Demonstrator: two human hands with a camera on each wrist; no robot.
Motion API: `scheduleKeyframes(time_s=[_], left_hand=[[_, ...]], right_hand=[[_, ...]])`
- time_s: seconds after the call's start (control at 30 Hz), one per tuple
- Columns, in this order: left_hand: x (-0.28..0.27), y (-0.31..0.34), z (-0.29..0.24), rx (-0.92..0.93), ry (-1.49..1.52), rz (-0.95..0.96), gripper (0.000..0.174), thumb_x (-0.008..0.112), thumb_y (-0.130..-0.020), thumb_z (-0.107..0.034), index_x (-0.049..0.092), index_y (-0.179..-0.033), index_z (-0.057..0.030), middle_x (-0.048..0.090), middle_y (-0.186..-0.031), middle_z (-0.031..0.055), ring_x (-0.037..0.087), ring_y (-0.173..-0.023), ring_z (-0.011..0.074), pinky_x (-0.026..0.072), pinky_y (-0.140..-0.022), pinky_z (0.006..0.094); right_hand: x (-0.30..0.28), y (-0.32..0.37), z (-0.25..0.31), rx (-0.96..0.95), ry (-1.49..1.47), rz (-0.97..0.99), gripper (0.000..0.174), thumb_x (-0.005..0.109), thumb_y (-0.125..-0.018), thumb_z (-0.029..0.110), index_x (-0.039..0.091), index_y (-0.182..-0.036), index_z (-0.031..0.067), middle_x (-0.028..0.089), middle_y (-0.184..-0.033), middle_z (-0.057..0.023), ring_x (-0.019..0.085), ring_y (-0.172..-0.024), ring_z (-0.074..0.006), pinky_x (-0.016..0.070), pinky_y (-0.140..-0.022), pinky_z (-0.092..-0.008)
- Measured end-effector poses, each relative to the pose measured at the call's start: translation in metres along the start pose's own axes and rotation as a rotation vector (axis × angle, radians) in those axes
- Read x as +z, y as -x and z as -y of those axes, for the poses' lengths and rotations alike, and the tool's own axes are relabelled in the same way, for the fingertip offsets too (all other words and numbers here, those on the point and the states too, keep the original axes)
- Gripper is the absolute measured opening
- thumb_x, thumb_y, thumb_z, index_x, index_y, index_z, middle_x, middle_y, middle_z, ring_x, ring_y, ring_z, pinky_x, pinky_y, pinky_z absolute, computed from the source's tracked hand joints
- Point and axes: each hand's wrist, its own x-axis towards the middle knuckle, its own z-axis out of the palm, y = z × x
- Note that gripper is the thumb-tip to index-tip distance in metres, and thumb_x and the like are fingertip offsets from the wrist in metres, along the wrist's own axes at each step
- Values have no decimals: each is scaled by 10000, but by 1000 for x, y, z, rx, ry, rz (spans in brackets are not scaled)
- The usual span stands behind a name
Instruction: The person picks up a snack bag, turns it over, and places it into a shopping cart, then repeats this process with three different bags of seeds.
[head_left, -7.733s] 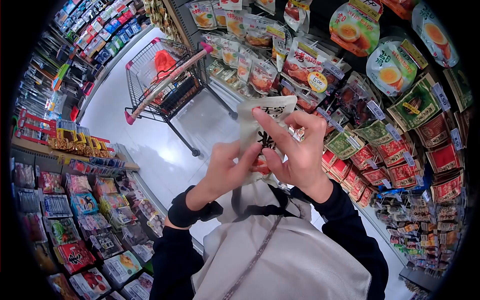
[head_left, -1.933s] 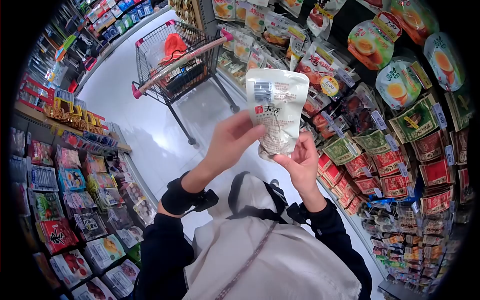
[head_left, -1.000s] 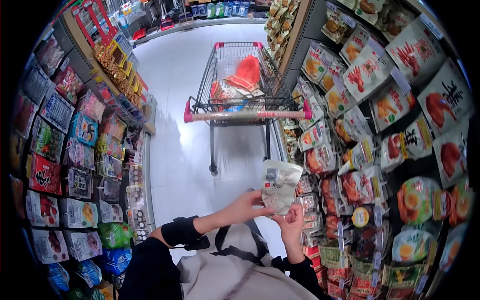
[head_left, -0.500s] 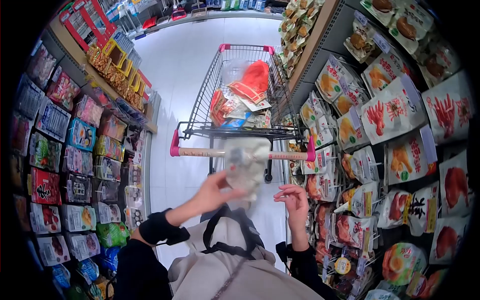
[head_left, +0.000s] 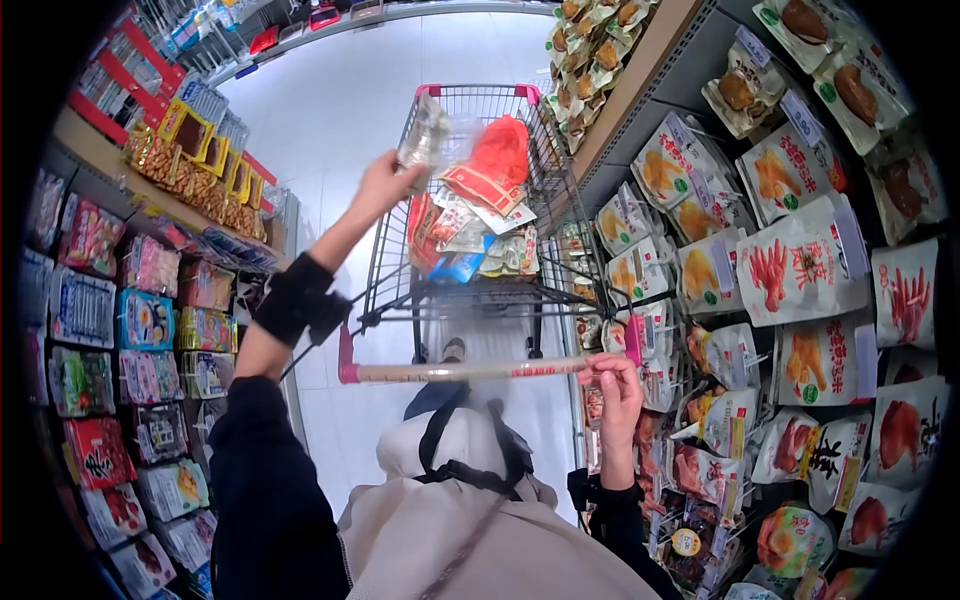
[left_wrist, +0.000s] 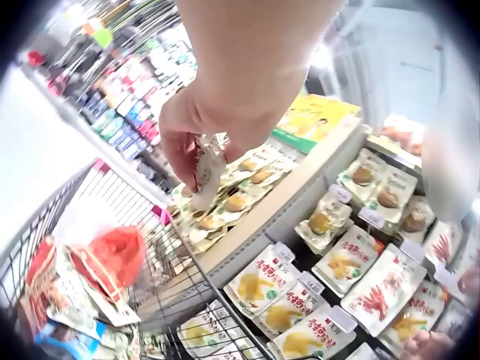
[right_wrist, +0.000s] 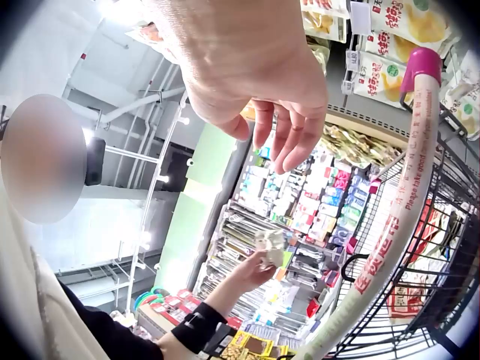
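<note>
My left hand (head_left: 385,187) pinches a pale snack pouch (head_left: 427,137), blurred by motion, above the far left part of the shopping cart (head_left: 377,270). In the left wrist view, thumb and fingers hold the pouch (left_wrist: 209,177) at its end, and it hangs downward. My right hand (head_left: 615,398) is beside the right end of the cart handle (head_left: 450,372), fingers loosely bent and holding nothing. The right wrist view shows that hand (right_wrist: 262,90) hanging relaxed near the handle (right_wrist: 397,225). In the basket lie a red bag (head_left: 503,150), a blue packet (head_left: 462,262) and several pouches.
Hanging snack pouches (head_left: 800,260) line the rack close on the right. On the left stands a shelf of packaged snacks (head_left: 150,320), with bagged nuts (head_left: 180,165) on its upper ledge. White floor (head_left: 345,130) runs along the aisle around the cart.
Both hands held the pouch earlier, turned from front to printed back. The right hand let go; the left carried it forward over the cart, which is now closer. The right hand came to the handle.
</note>
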Motion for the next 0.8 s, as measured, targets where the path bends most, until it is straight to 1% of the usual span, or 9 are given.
scheduleKeyframes(time_s=[0.1,0.23,0.37,0.43,0.47,0.6,0.7,0.77,0.8], left_hand=[[52,-64,65,-192,-24,54,414,584,-729,-302,546,-905,71,608,-713,156,614,-586,222,483,-535,327],[91,-107,126,-276,-329,81,422,563,-675,-327,596,-706,93,599,-686,230,611,-644,322,478,-635,367],[120,-129,192,-369,-214,17,398,560,-685,-270,576,-765,119,586,-765,270,599,-752,348,467,-657,397],[127,-136,210,-379,-289,-10,385,581,-657,-304,606,-848,30,611,-818,217,604,-801,313,479,-703,360],[134,-137,218,-419,-284,-37,408,579,-664,-316,597,-858,42,602,-847,232,591,-829,331,471,-722,366],[148,-143,243,-484,-348,109,422,558,-680,-294,574,-903,64,586,-887,251,579,-854,342,470,-734,369],[177,-156,324,-539,-419,90,403,540,-682,-267,573,-901,70,595,-855,244,584,-847,342,472,-731,364],[154,-132,232,-362,-340,81,216,478,-708,-65,558,-817,103,584,-749,246,608,-680,328,479,-573,401],[150,-133,208,-549,-165,50,209,473,-710,-57,555,-816,104,585,-742,240,610,-687,323,478,-572,405]], right_hand=[[15,-32,-1,49,34,-21,96,446,-843,39,484,-912,-17,518,-967,-128,556,-758,-156,460,-700,-266],[36,-78,7,73,92,7,99,446,-840,31,493,-908,-24,510,-975,-125,550,-766,-151,450,-710,-264],[46,-116,13,89,139,4,106,461,-842,52,494,-906,-26,506,-980,-120,542,-774,-146,433,-724,-262],[46,-133,6,92,145,22,116,474,-846,73,494,-905,-24,506,-980,-118,538,-775,-144,429,-724,-259],[47,-139,4,112,159,19,123,479,-850,87,495,-906,-21,506,-980,-116,534,-777,-136,428,-720,-253],[49,-162,-4,182,197,46,107,473,-851,70,496,-912,-15,506,-981,-107,531,-779,-122,431,-719,-248],[49,-178,-7,228,238,53,95,466,-851,56,496,-913,-10,506,-983,-103,531,-788,-121,432,-732,-247],[47,-192,-5,280,280,77,85,460,-845,37,494,-909,-7,503,-990,-97,531,-818,-126,429,-749,-245],[46,-200,-7,266,298,88,84,460,-841,30,494,-910,-7,502,-992,-93,531,-819,-126,429,-750,-244]])
